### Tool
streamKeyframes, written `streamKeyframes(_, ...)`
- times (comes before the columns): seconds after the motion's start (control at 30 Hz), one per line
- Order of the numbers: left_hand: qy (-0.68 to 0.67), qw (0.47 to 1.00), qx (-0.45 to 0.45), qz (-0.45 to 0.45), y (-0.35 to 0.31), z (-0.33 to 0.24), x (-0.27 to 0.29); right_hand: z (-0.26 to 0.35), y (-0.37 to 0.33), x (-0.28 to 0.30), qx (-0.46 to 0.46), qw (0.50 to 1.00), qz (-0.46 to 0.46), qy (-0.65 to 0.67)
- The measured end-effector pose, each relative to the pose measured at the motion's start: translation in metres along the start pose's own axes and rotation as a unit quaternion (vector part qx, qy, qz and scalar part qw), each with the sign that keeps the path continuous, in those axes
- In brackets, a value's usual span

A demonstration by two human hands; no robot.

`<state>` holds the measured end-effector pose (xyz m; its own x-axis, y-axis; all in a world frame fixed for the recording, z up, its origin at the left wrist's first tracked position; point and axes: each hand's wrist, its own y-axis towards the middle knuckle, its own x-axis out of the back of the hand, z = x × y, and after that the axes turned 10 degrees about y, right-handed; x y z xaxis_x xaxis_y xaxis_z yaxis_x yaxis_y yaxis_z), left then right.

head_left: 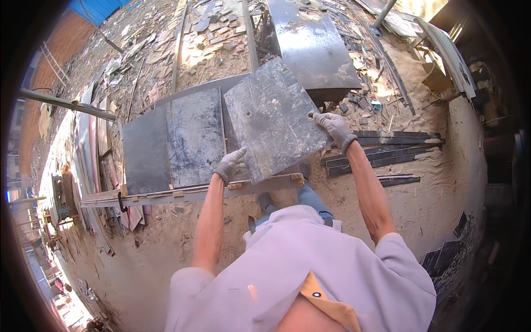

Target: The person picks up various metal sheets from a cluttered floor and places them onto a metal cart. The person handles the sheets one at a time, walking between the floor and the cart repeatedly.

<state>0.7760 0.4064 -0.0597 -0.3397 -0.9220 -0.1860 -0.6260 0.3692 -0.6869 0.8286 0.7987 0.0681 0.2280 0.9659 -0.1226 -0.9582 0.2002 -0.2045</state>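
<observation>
Between my two gloved hands is a dark grey, scuffed rectangular board (pixel 276 119), tilted, with a small hole in its face. My left hand (pixel 232 164), in a grey glove, closes on its lower left edge. At its right corner my right hand (pixel 335 129) grips the edge, thumb on top; the fingers beneath are partly hidden. Under and to the left of it lie another worn dark board (pixel 196 135) and a plainer dark board (pixel 145 152), side by side on a low stand with a wooden front rail (pixel 204 195).
Beyond the boards stands a large shiny dark sheet (pixel 315 47). Dark planks (pixel 381 155) lie on the sandy ground to the right. Broken wood scraps (pixel 213 41) litter the far ground. A metal pole (pixel 69 103) juts in from the left.
</observation>
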Motion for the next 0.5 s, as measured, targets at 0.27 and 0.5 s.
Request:
streamKeyframes(0.27, -0.09, 0.979, -0.181, -0.02, -0.063, -0.118, -0.187, 0.036, -0.047, 0.1, 0.235, 0.724, 0.084, -0.644)
streamKeyframes(0.5, 0.164, 0.933, -0.319, -0.011, -0.023, -0.211, -0.351, 0.014, 0.009, 0.146, 0.25, 0.929, -0.228, -0.146)
